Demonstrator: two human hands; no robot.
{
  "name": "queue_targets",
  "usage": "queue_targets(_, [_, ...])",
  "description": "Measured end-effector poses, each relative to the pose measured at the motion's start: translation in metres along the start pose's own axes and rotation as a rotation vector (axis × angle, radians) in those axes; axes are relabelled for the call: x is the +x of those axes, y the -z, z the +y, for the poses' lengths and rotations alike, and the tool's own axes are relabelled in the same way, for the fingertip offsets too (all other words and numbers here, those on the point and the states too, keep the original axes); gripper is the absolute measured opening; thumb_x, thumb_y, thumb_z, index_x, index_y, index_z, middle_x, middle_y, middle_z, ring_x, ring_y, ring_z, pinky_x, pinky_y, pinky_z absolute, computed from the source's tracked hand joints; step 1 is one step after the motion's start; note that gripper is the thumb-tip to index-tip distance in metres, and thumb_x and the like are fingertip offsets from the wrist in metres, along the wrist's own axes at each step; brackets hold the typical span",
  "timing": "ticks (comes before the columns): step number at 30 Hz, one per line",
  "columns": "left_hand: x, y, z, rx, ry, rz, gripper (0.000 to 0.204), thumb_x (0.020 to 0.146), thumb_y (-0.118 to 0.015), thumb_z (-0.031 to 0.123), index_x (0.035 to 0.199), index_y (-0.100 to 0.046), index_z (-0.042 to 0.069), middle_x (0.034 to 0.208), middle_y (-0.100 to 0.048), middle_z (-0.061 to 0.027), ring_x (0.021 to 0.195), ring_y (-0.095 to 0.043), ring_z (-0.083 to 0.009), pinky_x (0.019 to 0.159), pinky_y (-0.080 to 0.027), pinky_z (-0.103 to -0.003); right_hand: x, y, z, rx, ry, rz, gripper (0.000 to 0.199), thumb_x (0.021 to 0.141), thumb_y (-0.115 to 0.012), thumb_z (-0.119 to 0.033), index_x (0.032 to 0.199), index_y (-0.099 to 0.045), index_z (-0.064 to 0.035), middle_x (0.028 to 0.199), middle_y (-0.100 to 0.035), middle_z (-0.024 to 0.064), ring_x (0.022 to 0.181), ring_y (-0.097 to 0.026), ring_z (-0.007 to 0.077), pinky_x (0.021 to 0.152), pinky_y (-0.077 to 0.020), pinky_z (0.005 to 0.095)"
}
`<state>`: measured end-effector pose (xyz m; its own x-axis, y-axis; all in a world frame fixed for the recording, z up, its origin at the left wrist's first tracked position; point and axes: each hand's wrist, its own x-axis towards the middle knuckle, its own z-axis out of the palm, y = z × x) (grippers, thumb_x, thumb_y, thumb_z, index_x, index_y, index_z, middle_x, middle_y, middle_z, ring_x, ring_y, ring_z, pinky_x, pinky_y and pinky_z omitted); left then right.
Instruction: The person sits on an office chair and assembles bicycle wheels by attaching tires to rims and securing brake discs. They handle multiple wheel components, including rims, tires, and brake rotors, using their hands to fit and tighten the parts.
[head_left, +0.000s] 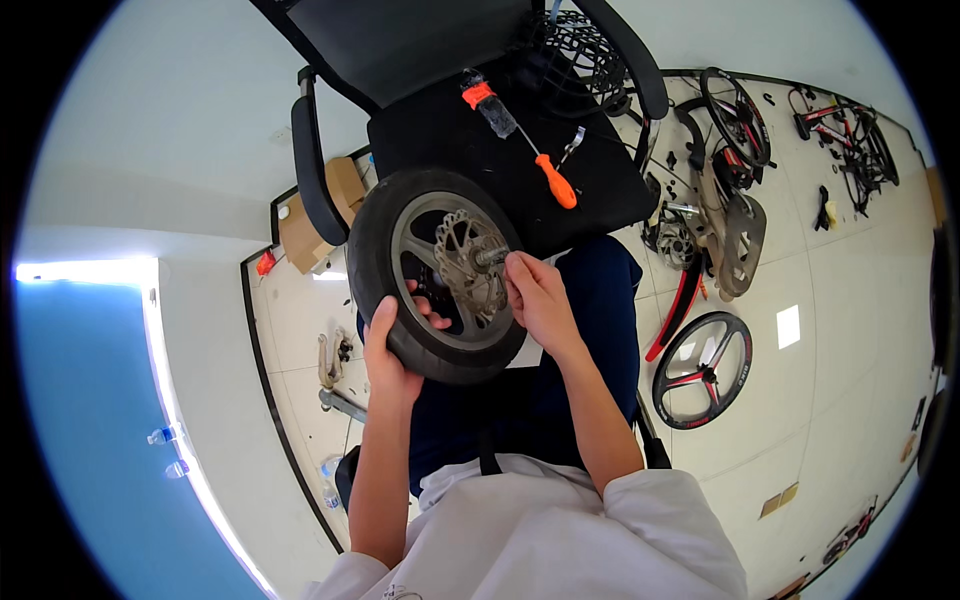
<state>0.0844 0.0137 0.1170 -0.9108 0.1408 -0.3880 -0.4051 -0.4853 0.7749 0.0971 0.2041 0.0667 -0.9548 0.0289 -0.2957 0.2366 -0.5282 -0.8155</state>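
From the wearer's (560, 520) head, one wide view looks down — near the wheel (468, 268) — facing the chair seat's (430, 140) near edge.

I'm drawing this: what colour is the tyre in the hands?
The tyre is black, clearest in the head view.

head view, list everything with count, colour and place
tyred wheel: one, black and grey, centre
brake disc: one, metallic, on that wheel
axle: one, metallic, disc's centre
chair: one, black, upper centre
basket: one, black, chair seat
screwdriver: one, orange-handled, chair seat
wrapped item: one, orange and dark, by screwdriver
small part: one, silver, right of screwdriver
three-spoke wheel: one, black and red, floor right
bike parts: several, mixed, floor right
cardboard: count unclear, brown, floor left
bottles: several, clear, lower left
trousers: one pair, dark blue, lap
shirt: one, white, lower centre
left hand: one, bare, tyred wheel's lower left
right hand: one, bare, closed at axle
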Motion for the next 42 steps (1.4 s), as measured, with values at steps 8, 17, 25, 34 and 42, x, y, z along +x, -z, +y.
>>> queue_targets(8, [0.003,-0.016,0.013,0.184,-0.236,0.014,0.034,0.084,-0.059,0.024,0.108,-0.05,0.001,0.079,-0.052,-0.0094,0.068,-0.054,-0.0212,0.068,-0.048,-0.037,0.001,-0.005,-0.004,-0.06,0.04,-0.031,0.031,0.102,-0.046,-0.028,0.077,-0.046,-0.0108,0.059,-0.033,-0.008,0.047,-0.026,0.0016,0.042,-0.0195,0.0203])
queue_targets(17, [0.018,0.013,-0.015,0.201,-0.368,-0.099,0.033,0.079,-0.067,0.008,0.107,-0.05,-0.002,0.081,-0.057,-0.0115,0.069,-0.058,-0.0211,0.068,-0.048,-0.035,0.041,-0.022,0.029,-0.102,0.022,0.015,0.036,0.1,-0.047,-0.027,0.076,-0.053,-0.0014,0.059,-0.045,-0.0012,0.055,-0.041,0.0074,0.051,-0.0339,0.0267])
queue_targets(25, [0.012,0.011,-0.024,0.231,-0.34,-0.078,0.034,0.075,-0.067,0.006,0.105,-0.051,-0.001,0.079,-0.057,-0.0098,0.07,-0.057,-0.0198,0.069,-0.047,-0.034,0.044,-0.024,0.043,-0.217,0.051,0.071,0.036,0.1,-0.048,-0.027,0.078,-0.055,0.0015,0.059,-0.047,0.0019,0.057,-0.043,0.009,0.053,-0.0365,0.0289])
queue_targets(34, [0.016,0.005,-0.018,0.248,-0.336,-0.082,0.035,0.075,-0.067,0.007,0.105,-0.051,-0.001,0.078,-0.057,-0.01,0.069,-0.057,-0.0199,0.069,-0.047,-0.034,0.05,-0.01,0.049,-0.301,0.186,-0.022,0.035,0.099,-0.05,-0.026,0.08,-0.054,0.0033,0.059,-0.045,0.0058,0.056,-0.04,0.0103,0.053,-0.0354,0.0295])
queue_targets(42, [0.021,0.011,-0.011,0.217,-0.294,-0.087,0.038,0.075,-0.065,0.007,0.108,-0.048,-0.001,0.08,-0.056,-0.0122,0.07,-0.056,-0.022,0.07,-0.047,-0.036,0.064,-0.006,0.037,-0.508,0.383,-0.096,0.031,0.097,-0.051,-0.024,0.079,-0.054,0.0015,0.06,-0.047,0.0163,0.053,-0.048,0.028,0.052,-0.0393,0.0353])
